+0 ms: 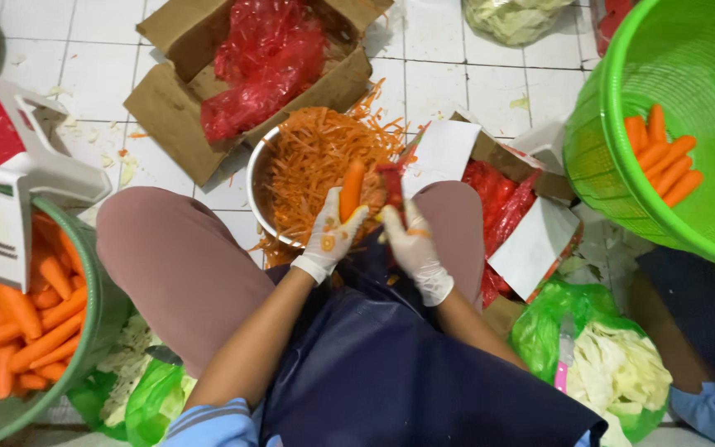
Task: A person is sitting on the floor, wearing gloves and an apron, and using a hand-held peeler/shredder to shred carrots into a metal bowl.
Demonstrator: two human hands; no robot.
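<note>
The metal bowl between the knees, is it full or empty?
Full. The metal bowl is heaped with orange carrot shreds that rise above its rim and spill onto the floor.

Bowl [260, 178] btwn knees, box [177, 99] behind, basket [622, 149] right

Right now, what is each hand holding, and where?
Left hand grips a carrot by its lower end; right hand holds a red peeler by its handle.
</note>
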